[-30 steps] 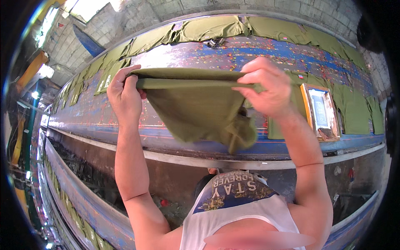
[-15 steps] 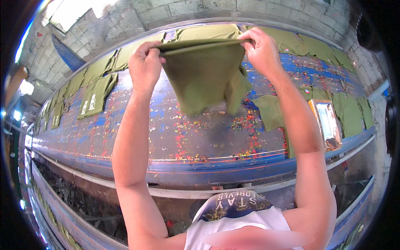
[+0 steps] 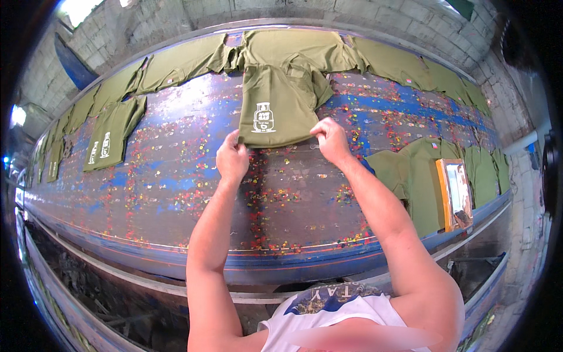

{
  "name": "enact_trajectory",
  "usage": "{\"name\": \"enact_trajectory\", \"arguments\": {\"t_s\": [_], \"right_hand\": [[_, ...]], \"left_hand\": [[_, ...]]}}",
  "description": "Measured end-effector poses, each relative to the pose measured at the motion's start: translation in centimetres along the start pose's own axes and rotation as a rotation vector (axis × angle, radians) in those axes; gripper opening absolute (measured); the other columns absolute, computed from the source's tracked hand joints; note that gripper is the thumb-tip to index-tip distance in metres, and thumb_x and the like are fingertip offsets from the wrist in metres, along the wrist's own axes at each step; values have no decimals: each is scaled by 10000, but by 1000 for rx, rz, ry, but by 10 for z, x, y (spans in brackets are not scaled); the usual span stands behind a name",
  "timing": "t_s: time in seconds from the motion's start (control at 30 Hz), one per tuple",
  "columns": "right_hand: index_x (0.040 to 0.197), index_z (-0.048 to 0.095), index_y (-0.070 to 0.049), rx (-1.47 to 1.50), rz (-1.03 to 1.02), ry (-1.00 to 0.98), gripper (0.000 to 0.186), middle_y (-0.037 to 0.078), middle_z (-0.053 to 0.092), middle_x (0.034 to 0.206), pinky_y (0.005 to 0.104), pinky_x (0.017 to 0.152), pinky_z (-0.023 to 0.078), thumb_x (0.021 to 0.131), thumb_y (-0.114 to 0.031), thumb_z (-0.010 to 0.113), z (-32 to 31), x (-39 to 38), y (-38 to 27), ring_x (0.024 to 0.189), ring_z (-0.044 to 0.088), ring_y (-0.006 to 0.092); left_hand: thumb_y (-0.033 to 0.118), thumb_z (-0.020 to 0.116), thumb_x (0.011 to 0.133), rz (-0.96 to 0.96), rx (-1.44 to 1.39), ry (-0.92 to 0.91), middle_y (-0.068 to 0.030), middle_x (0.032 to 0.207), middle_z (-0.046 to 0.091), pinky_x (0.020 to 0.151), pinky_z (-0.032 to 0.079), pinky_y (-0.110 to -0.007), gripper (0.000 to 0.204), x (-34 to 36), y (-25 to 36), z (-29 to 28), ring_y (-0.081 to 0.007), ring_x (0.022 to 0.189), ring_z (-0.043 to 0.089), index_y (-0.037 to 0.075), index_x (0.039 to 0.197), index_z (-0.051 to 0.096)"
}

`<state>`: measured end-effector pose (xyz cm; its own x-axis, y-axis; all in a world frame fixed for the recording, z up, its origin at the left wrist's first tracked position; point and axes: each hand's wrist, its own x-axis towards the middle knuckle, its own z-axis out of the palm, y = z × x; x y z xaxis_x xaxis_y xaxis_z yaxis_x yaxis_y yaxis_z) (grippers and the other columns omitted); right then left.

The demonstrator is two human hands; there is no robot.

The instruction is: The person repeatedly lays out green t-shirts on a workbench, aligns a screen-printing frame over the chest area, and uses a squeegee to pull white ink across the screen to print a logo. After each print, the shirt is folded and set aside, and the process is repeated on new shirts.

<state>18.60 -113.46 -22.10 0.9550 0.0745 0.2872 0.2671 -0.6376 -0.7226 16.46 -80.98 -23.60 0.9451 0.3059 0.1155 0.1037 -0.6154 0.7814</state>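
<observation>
An olive-green T-shirt [image 3: 284,97] lies partly folded at the middle of the long table, its near hem toward me. A white bottle-shaped print shows near that hem. My left hand [image 3: 233,157] is closed on the hem's left corner. At the right end of the same hem, my right hand [image 3: 333,142] pinches the cloth between thumb and fingers. The far part of the shirt meets another spread green shirt [image 3: 293,46] along the table's far edge; where one stops and the other starts is hard to tell.
The long table [image 3: 176,205] is speckled with coloured paint. A folded printed shirt [image 3: 114,132] lies at left. More green shirts line the far side. A wood-framed screen [image 3: 456,193] rests on a green shirt [image 3: 419,176] at right. A block wall [image 3: 223,14] stands behind.
Both hands have come down and nearer with the shirt, which hung raised above the table. It now lies down, its white print showing.
</observation>
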Motion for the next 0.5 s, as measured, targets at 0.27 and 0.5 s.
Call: {"name": "enact_trajectory", "arguments": {"t_s": [0.27,0.5], "right_hand": [[1022,816,-31,36,51,-63,162,146,761,1083,434,930,625,911,70,755,-6,-40,5,1031,764,347],[1110,802,-28,0,-216,-135,208,137,776,1132,440,946,640,907,7,829,-64,-156,-54,1074,772,352]], "left_hand": [[94,727,973,204,292,107,-113,959,765,947,598,-507,473,-24,-4,5,-338,1039,725,127,1444,734],[72,806,1005,254,-387,-94,-129,970,795,851,627,-444,71,-78,118,-38,-325,877,758,35,1065,812]]}}
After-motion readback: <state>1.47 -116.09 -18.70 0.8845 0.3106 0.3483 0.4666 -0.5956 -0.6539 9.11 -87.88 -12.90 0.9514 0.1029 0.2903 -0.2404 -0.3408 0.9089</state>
